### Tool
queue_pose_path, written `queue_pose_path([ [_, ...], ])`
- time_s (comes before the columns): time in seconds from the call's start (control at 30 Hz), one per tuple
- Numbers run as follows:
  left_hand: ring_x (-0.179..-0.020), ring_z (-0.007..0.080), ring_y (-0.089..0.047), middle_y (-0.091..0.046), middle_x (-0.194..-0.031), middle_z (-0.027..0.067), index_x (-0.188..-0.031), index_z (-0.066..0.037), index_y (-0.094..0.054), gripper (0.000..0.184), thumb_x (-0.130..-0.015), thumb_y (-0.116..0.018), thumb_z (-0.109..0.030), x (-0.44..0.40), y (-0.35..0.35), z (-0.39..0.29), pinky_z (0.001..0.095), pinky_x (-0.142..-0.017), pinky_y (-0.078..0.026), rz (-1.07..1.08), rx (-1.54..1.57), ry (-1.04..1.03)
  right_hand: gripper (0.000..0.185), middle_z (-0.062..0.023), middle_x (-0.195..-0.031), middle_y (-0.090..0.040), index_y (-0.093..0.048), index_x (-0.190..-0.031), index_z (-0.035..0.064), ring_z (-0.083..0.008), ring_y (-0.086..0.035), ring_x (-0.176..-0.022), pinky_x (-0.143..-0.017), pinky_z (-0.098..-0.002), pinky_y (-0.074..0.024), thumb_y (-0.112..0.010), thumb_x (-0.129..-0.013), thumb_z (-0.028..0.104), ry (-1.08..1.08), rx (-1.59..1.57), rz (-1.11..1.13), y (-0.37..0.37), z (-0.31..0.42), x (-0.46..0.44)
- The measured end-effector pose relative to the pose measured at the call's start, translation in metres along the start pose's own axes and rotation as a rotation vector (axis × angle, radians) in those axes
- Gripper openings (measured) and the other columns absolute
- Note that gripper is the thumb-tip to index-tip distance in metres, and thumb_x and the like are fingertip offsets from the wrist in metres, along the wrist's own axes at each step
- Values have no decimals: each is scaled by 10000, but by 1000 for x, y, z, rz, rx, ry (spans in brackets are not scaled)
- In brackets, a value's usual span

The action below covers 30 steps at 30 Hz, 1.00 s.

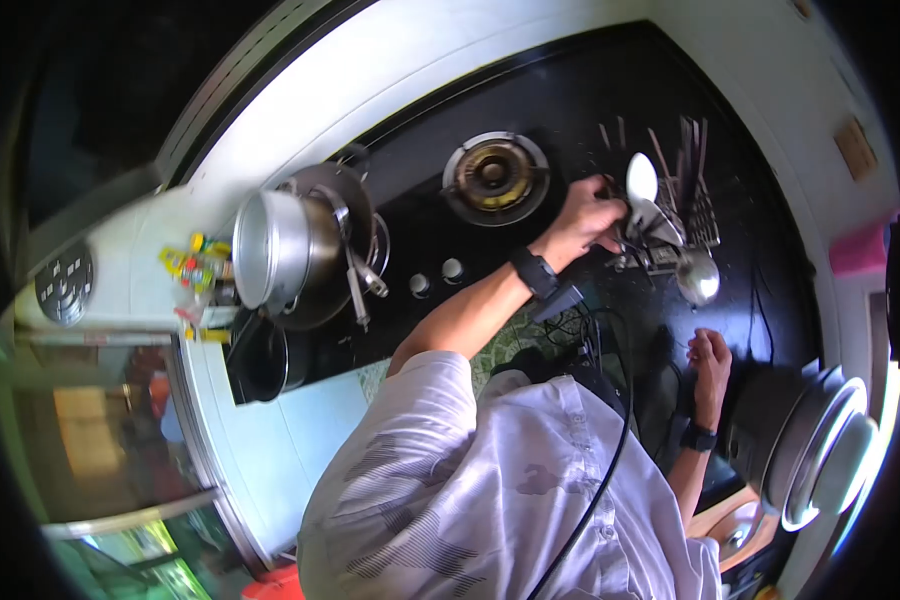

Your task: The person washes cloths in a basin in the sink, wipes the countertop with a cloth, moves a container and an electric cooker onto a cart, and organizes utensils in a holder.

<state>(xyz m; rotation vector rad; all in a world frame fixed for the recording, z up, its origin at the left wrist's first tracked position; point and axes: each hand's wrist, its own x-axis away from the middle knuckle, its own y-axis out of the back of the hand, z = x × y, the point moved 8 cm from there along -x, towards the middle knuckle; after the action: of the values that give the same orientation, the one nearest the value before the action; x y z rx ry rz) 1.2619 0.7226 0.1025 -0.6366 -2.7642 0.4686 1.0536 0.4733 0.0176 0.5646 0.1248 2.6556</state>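
Observation:
My left hand [588,215] reaches across the counter to the left side of a wire utensil rack [708,232]. Its fingers are curled; what they grip, if anything, is hidden against the dark counter. Close beside it, a pale spoon [642,178] stands up from the rack, with a metal utensil head [656,222] just below. A shiny round ladle [697,277] hangs at the rack's near side. Chopsticks [690,150] and other thin dark utensils stick up behind. My right hand [710,362] is lower right, over the counter's near side, fingers loosely curled with nothing visible in them.
A gas burner [492,174] is set in the black counter [560,90]. Left of it are stacked pots [270,250] with tongs-like metal utensils [355,285] on top. Bowls or basins [820,450] are stacked at right. A black cable [610,460] runs down my shirt.

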Motion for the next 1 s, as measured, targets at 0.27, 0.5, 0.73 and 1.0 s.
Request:
queue_pose_path([
  [0.27,-479,177,-599,-589,-661,124,-1253,146,-339,554,-758,-546,8,81,42,3,286,-412,-535,-106,79,-15,251,-28,-766,-582,-602,-937,9,-78,-508,-638,-554,-214,-377,-555,-886,250,62,103,119,-46,14,39],
  [0.5,-397,143,-552,-558,-587,89,-1126,134,-434,399,-758,-548,30,167,78,3,260,-344,-484,-233,71,-70,241,-42,-764,-583,-596,-890,11,-96,-516,-666,-579,-229,-391,-556,-841,243,89,144,183,-88,7,87],
  [0.73,-403,154,-536,-564,-582,88,-1137,80,-454,395,-755,-547,47,262,98,12,285,-355,-445,-279,85,-49,294,21,-706,-546,-624,-960,23,-47,-466,-649,-564,-211,-361,-576,-856,294,213,95,362,-119,8,140],
  [1.0,-493,118,-540,-576,-676,78,-1239,63,-387,496,-774,-558,45,411,119,29,234,-410,-415,-450,228,-64,229,13,-686,-532,-619,-910,18,-52,-445,-573,-497,-206,-341,-575,-894,242,140,193,511,-139,-33,147],
])
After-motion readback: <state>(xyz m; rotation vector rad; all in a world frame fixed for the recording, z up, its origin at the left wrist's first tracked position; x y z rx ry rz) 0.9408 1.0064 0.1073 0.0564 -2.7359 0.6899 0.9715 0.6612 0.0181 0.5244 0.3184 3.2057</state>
